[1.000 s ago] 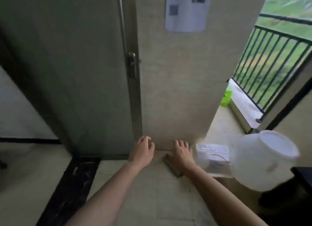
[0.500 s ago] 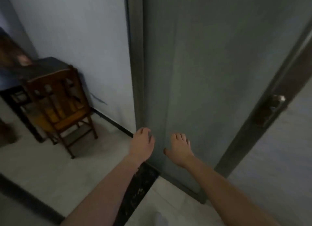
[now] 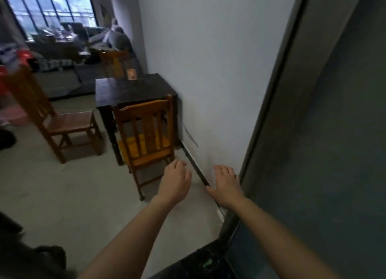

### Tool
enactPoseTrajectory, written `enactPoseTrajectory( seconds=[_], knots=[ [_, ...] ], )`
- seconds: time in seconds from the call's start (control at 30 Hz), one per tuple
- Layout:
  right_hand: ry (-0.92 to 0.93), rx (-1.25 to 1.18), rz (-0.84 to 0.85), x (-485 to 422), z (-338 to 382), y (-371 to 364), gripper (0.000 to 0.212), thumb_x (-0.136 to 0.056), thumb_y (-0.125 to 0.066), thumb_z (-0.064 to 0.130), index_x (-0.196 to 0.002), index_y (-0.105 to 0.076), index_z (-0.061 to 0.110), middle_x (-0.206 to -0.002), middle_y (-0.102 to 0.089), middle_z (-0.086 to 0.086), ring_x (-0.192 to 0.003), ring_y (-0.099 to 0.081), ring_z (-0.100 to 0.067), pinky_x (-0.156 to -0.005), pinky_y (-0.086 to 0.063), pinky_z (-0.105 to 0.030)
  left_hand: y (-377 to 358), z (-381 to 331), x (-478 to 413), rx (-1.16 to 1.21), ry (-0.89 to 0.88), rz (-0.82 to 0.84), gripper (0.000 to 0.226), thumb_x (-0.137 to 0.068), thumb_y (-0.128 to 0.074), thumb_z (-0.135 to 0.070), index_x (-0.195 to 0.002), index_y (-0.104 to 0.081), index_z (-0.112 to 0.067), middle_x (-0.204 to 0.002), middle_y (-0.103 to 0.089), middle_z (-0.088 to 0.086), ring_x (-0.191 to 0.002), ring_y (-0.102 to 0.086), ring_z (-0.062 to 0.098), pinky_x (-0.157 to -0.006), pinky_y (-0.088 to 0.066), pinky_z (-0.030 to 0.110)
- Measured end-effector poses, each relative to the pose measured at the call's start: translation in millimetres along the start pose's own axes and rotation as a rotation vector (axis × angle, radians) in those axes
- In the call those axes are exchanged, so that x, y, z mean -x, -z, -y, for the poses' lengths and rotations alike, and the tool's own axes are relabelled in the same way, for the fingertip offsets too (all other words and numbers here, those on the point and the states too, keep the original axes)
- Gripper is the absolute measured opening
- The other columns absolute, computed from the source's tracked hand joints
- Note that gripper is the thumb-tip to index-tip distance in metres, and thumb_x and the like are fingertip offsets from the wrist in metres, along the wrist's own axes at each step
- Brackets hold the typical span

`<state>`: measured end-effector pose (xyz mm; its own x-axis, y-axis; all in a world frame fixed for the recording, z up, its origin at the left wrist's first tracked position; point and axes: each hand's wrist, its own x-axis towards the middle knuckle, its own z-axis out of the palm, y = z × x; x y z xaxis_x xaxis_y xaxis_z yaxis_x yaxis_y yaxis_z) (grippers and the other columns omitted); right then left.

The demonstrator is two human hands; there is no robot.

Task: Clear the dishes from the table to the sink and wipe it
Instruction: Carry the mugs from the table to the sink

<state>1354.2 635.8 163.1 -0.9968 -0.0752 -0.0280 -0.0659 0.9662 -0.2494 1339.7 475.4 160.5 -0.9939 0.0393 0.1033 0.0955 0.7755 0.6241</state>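
A dark square table (image 3: 133,88) stands against the white wall ahead on the left. One small brownish cup (image 3: 131,73) sits near its far edge. My left hand (image 3: 176,182) and my right hand (image 3: 226,186) are held out in front of me, palms down, fingers relaxed, holding nothing. Both hands are well short of the table. No sink is in view.
An orange wooden chair (image 3: 146,136) is tucked in at the table's near side, a second chair (image 3: 60,122) stands to its left, a third (image 3: 113,62) behind. A grey door (image 3: 325,132) fills the right. A dark threshold strip (image 3: 200,262) lies at my feet.
The view has swung left from the balcony and door to the dining room. The table and chairs have come into view. Both hands stay held out and empty.
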Motion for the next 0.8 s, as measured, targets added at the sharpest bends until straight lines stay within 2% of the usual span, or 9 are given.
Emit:
enactPoseTrajectory(
  seconds=[0.23,0.37,0.5,0.67,0.8],
  knots=[
    [0.142,-0.004,0.0,-163.0,73.4,-16.2,0.068,-0.09,-0.052,0.041,-0.144,-0.023,0.012,-0.149,-0.027,-0.007,-0.136,-0.023,-0.027,-0.109,-0.023,-0.04,48.0,83.3,-139.2,-0.048,0.121,-0.162,0.036,-0.098,-0.04,-0.032,-0.129,-0.049,-0.016,-0.137,-0.047,0.003,-0.133,-0.037,0.021,-0.109,-0.036,0.04],
    [0.168,-0.079,-0.013,-258.9,132.7,-26.0,0.068,-0.089,-0.052,0.041,-0.144,-0.023,0.015,-0.15,-0.028,-0.007,-0.139,-0.02,-0.027,-0.113,-0.021,-0.045,88.0,138.3,-222.0,-0.047,0.132,-0.202,0.033,-0.097,-0.039,-0.032,-0.123,-0.051,-0.016,-0.127,-0.051,0.002,-0.125,-0.043,0.022,-0.105,-0.04,0.04],
    [0.186,-0.128,-0.03,-347.8,197.9,-27.2,0.07,-0.09,-0.053,0.04,-0.147,-0.02,0.016,-0.152,-0.025,-0.005,-0.142,-0.017,-0.025,-0.115,-0.016,-0.044,135.8,187.5,-300.3,-0.052,0.139,-0.233,0.035,-0.096,-0.04,-0.033,-0.125,-0.051,-0.016,-0.132,-0.05,0.003,-0.127,-0.043,0.021,-0.106,-0.04,0.042],
    [0.217,-0.144,-0.047,-455.0,272.8,-22.7,0.066,-0.091,-0.051,0.039,-0.147,-0.023,0.017,-0.152,-0.027,-0.004,-0.143,-0.019,-0.023,-0.115,-0.018,-0.045,192.5,240.3,-381.7,-0.026,0.206,-0.258,0.038,-0.097,-0.04,-0.033,-0.13,-0.047,-0.016,-0.139,-0.045,0.005,-0.132,-0.039,0.022,-0.105,-0.041,0.044],
    [0.243,-0.132,-0.092,-545.2,334.5,-26.7,0.061,-0.093,-0.051,0.034,-0.146,-0.027,0.017,-0.15,-0.031,-0.004,-0.141,-0.022,-0.022,-0.113,-0.022,-0.044,235.0,289.5,-448.4,-0.012,0.212,-0.32,0.035,-0.097,-0.042,-0.031,-0.127,-0.049,-0.015,-0.133,-0.049,0.003,-0.128,-0.041,0.02,-0.104,-0.042,0.04]
  ],
)
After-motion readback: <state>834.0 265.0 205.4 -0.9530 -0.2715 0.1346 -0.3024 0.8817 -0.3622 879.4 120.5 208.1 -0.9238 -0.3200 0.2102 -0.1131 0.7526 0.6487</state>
